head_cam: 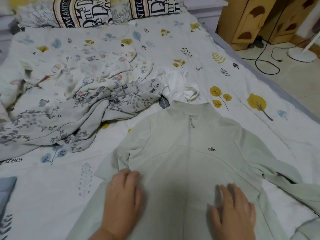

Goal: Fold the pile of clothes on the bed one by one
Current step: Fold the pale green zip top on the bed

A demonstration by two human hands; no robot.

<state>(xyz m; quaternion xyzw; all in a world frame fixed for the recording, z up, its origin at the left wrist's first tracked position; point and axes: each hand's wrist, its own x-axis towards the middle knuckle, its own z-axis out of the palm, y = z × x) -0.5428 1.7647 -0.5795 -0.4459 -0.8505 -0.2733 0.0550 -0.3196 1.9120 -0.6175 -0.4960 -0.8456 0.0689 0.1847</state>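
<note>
Two flat hands on a pale green jacket spread on the bed.

At the bottom of the frame, the left hand (123,193) and right hand (233,207) lie palm-down on the jacket (183,163), fingers straight, holding nothing. The jacket lies front-up at lower centre, zipped, collar pointing away, one sleeve running off to the lower right. Just beyond its collar sits a white garment (180,85); left of that, mid-frame, a rumpled floral garment (86,116) and a cartoon-print one (97,70). Pillows (90,11) line the top edge; a wooden cabinet (256,19) stands at upper right.
</note>
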